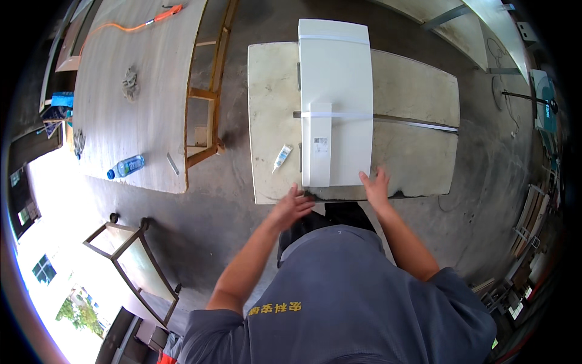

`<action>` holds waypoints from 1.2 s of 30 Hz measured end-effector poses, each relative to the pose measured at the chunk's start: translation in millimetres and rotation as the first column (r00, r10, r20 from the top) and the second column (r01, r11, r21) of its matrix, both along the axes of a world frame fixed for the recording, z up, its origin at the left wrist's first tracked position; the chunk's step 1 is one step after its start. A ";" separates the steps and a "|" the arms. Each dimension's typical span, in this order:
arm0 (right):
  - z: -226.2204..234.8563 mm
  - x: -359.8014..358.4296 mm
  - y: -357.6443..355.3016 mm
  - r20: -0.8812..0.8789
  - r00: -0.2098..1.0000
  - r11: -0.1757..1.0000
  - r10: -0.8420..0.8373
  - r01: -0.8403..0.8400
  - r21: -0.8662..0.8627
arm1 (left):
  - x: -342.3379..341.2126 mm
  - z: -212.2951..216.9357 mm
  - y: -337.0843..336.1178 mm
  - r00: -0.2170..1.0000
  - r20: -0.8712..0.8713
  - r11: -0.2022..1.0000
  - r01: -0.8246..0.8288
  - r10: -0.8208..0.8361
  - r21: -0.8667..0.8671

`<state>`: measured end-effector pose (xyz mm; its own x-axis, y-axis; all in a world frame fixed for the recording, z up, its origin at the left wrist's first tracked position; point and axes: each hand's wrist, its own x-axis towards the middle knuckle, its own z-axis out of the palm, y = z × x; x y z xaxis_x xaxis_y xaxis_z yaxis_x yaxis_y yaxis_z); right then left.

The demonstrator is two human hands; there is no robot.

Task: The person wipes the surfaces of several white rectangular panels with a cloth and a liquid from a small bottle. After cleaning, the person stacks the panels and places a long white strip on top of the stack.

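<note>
A long, flat white panel [345, 73] lies across the worktable [418, 145], with a narrow white box [320, 167] with a label on top of it. One white strap [351, 114] crosses both, and another strap [333, 38] crosses the panel's far end. My left hand [292, 209] is open beside the near left corner, its fingers spread. Close to the near right corner is my right hand [377, 189], also open with thumb and fingers apart; whether it touches the panel I cannot tell. A small white-and-blue tube [282, 158] lies left of the panel.
At left stands a wood-framed table [139, 91] bearing a water bottle [126, 166], a grey rag [129, 84], a thin metal strip [173, 164] and an orange-corded tool [167, 13]. A wheeled metal-frame cart [136, 261] sits lower left. Stacked boards [528, 221] line the right side.
</note>
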<state>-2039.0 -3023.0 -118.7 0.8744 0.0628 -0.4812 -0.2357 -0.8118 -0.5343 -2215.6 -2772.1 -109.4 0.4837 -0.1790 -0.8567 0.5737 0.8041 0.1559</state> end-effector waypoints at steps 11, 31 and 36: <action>37.9 9.9 26.7 -0.566 0.780 0.690 -0.267 0.565 0.453 | 77.2 24.5 -27.0 0.960 0.001 0.959 -0.279 0.279 -0.058; -56.4 283.0 -123.0 -0.148 0.654 0.582 -0.742 0.738 0.343 | 183.5 65.5 31.9 0.938 0.066 0.053 -0.051 -0.341 0.997; -63.6 298.7 -132.4 -0.006 0.709 0.701 -0.705 0.699 0.141 | 224.2 39.4 32.3 0.859 -0.167 -0.203 0.076 -0.484 0.976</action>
<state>-1740.3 -3155.4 -182.3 0.7097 -0.5227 -0.4724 -0.6833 -0.3475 -0.6421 -1991.4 -2739.8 -70.0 0.8357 0.5316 -0.1378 0.4748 -0.5734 0.6676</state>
